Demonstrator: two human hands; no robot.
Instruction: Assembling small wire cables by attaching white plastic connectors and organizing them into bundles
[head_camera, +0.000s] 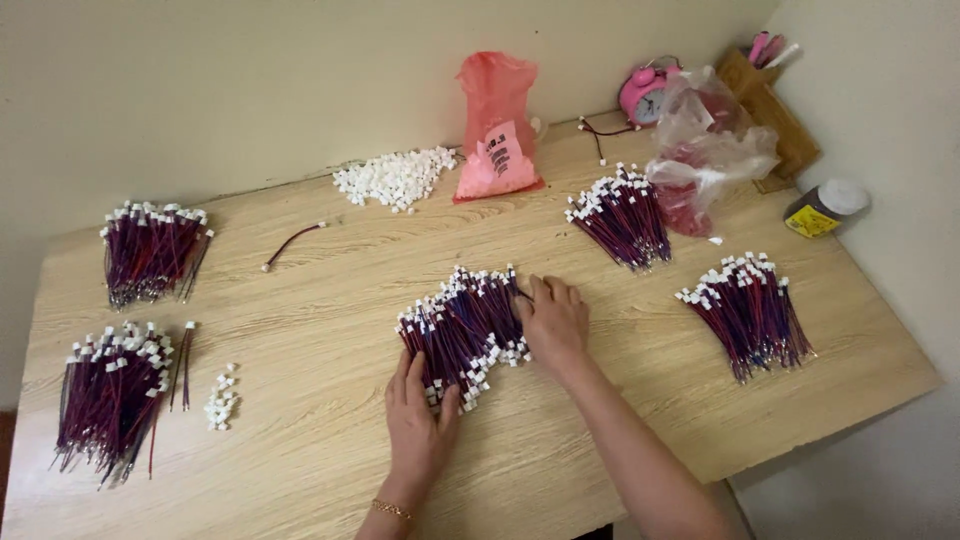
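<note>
A spread bundle of short red and dark wires with white plastic connectors (462, 322) lies at the middle of the wooden table (330, 290). My left hand (420, 420) rests flat against its near left edge, fingers touching the connectors. On the bundle's right side lies my right hand (553, 320), fingers bent and pressed onto the wires. Neither hand lifts anything.
More wire bundles lie at the far left (152, 250), near left (108, 395), back right (622, 215) and right (748, 310). A pile of loose white connectors (395, 178), a red plastic bag (497, 130), a clear bag (705, 150), a pink alarm clock (642, 93) and a small jar (825, 207) stand at the back.
</note>
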